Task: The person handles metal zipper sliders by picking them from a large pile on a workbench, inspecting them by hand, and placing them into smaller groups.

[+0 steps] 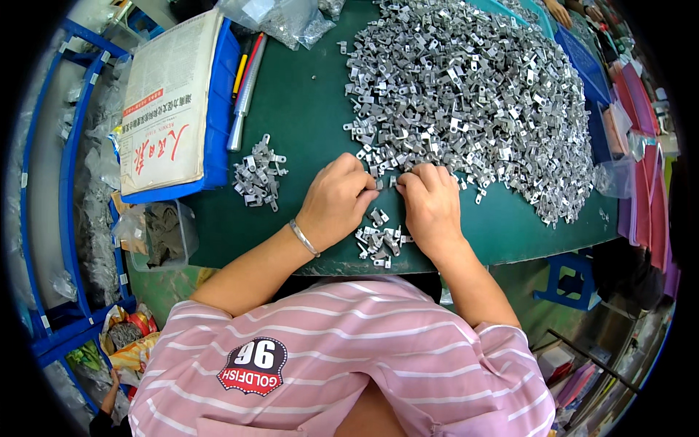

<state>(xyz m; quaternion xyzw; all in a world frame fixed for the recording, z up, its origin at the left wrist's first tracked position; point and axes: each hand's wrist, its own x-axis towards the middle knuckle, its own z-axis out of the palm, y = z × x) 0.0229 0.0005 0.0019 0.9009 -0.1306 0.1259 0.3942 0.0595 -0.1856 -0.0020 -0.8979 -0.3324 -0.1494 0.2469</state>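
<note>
Both my hands meet at the near edge of a large heap of small bent metal brackets (466, 95) on a green table (306, 95). My left hand (337, 195), below a silver bangle, has its fingers closed, with a small metal bracket (378, 185) at the thumb and fingertip. Just across a narrow gap, my right hand (431, 200) is curled with thumb and fingers together at the heap's edge; a bracket (393, 180) shows beside its thumb, and what lies inside the fingers is hidden. A small pile of brackets (381, 242) lies between my wrists, near the table's front edge.
Another small bracket pile (259, 173) sits left of my hands. Beyond it are a blue tray (220, 124) topped with newspapers (164, 95), and pens with a metal rod (246, 95). A clear bin (188, 233) stands lower left, a blue stool (569, 280) lower right. Someone's hand (559, 13) appears far right.
</note>
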